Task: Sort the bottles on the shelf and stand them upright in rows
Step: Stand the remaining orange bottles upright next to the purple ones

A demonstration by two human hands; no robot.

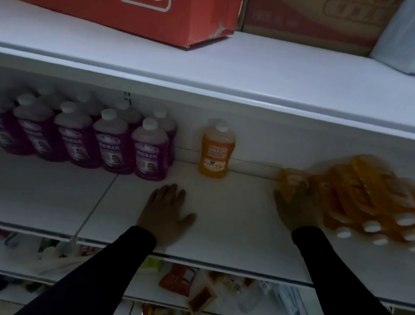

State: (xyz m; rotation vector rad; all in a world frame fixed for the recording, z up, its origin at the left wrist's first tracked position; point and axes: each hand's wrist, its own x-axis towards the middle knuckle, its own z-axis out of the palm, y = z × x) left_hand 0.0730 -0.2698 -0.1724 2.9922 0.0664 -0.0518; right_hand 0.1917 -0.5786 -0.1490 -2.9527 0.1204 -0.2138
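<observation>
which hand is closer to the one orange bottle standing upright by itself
Left. The left hand rests flat on the shelf just in front of the upright orange bottle, slightly left. The right hand is farther right, at the pile of fallen orange bottles.

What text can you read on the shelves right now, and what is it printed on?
"地板清洁剂": label of the front purple bottle, nearest the gap; small print below is unreadable.
Same line on the neighbouring purple bottles: too blurred to confirm.
Upright orange bottle: label text too small to read.
Heap of lying orange bottles: motion-blurred, unreadable.
Red carton above: white framed characters, seen upside down, not legible.
</observation>
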